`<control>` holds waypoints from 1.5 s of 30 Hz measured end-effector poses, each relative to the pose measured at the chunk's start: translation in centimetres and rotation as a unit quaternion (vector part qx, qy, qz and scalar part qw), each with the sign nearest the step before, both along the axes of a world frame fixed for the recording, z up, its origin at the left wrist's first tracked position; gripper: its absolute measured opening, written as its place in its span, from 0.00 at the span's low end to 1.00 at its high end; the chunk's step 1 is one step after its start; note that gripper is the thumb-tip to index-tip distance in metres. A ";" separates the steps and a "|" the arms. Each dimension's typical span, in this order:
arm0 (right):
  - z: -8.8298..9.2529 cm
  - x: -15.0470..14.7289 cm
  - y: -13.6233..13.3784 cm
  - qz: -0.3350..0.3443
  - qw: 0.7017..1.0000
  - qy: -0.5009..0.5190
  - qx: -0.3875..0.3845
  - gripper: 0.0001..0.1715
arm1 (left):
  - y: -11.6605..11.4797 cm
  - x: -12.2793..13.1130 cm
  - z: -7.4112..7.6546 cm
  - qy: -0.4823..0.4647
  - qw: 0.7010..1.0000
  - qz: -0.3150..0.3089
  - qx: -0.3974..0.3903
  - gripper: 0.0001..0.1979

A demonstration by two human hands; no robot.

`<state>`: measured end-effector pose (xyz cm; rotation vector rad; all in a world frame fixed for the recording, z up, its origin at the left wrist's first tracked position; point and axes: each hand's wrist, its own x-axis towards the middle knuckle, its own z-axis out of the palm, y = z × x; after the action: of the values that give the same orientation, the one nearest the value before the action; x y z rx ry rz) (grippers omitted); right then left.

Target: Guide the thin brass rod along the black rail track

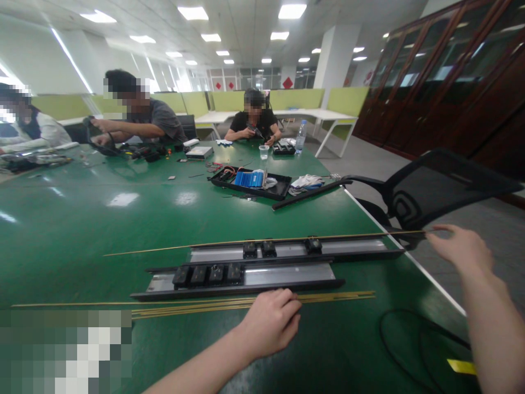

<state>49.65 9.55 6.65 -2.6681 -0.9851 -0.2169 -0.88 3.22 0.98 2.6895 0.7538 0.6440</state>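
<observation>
Two long black-and-silver rails lie across the green table: a near rail [287, 275] and a far rail [348, 249], each carrying small black blocks. A thin brass rod [213, 244] runs along the far rail. My right hand [459, 247] pinches that rod's right end past the table edge. My left hand [273, 323] rests with curled fingers on a bundle of brass rods [184, 306] lying in front of the near rail.
A black tray [279, 189] with a blue part sits mid-table beside white gloves [305, 181] and a plastic cup [263, 151]. Three people work at the far side. A black mesh chair [430, 189] stands at the right. A black cable [410, 339] loops near me.
</observation>
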 end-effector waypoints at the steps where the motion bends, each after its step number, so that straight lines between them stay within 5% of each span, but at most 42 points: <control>1: -0.1 0.2 0.0 -0.002 1.000 0.000 0.003 0.30 | 0.0 0.0 0.0 0.000 1.000 0.002 -0.001 0.10; 12: -0.4 0.4 0.0 -0.004 1.000 0.020 0.005 0.38 | -0.1 0.0 0.1 -0.006 1.000 -0.001 0.001 0.10; 25: -1.2 2.0 0.1 -0.001 0.998 0.012 0.064 0.34 | 0.0 0.0 0.0 -0.017 1.000 0.002 0.003 0.10; 45: -0.1 0.8 0.0 0.010 0.989 0.073 0.125 0.33 | -0.1 0.1 -0.2 -0.016 1.000 0.003 -0.001 0.10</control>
<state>50.42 9.58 6.54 -2.4075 -0.8754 -0.1292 -0.80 3.16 0.81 2.6701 0.7537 0.6856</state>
